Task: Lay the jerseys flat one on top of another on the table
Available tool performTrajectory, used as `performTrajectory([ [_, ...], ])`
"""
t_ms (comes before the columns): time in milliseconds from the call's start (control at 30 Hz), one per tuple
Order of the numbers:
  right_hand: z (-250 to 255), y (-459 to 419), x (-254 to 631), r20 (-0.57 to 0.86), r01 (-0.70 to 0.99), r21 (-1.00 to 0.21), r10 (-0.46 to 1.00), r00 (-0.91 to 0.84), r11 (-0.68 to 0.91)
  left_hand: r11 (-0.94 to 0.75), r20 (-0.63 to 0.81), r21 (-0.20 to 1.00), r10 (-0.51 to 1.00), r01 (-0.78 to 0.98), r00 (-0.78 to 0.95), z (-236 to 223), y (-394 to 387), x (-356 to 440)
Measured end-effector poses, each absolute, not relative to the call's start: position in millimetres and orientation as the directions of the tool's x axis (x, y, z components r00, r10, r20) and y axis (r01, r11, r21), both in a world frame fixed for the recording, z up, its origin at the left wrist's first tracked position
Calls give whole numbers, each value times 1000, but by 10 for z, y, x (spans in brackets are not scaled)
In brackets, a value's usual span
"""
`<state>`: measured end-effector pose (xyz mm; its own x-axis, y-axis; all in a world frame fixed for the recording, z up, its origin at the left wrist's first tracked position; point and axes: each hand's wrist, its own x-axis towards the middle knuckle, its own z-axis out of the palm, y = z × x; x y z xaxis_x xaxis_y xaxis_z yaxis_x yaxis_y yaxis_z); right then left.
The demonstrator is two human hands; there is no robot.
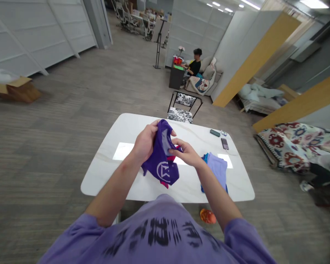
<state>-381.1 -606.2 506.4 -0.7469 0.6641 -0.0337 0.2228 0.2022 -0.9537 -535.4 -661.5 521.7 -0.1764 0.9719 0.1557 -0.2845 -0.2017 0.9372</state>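
Between my two hands a dark purple cloth piece [158, 156] with a white round logo is held up above the table; its exact kind I cannot tell. My left hand [145, 142] grips its upper left side, with the fingers partly hidden behind the fabric. On the right, my right hand [187, 153] pinches the edge of the cloth, where a greyish inner part shows. Some pink-red fabric [165, 184] peeks out below and behind the purple piece. To the right of my right forearm lies a small stack of folded cloth, lavender [217, 169] on top of blue.
A white table [104, 176] stands before me. At its far right lie a dark green case [215, 133] and a phone [224, 143]. Beyond it is a patterned chair [180, 114]. A person [195, 66] sits farther back. An orange object [208, 216] is on the floor.
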Motion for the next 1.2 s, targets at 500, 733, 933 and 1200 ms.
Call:
performTrajectory([
  [500,5887,-5914,-3192,505,181,-745,720,-477,642,-163,217,944,961,286,-170,5596,-6937,-5333],
  [733,5678,-5778,-2509,204,137,-867,592,-780,479,-170,272,950,860,262,-432,5733,-6844,-4982],
  [933,5274,-5695,-2141,190,125,-891,609,-770,437,-79,227,940,872,332,-433,5832,-6862,-4805],
  [1200,5428,-5490,-1891,497,122,-806,773,-393,580,58,7,933,984,356,-177,5853,-7065,-4536],
])
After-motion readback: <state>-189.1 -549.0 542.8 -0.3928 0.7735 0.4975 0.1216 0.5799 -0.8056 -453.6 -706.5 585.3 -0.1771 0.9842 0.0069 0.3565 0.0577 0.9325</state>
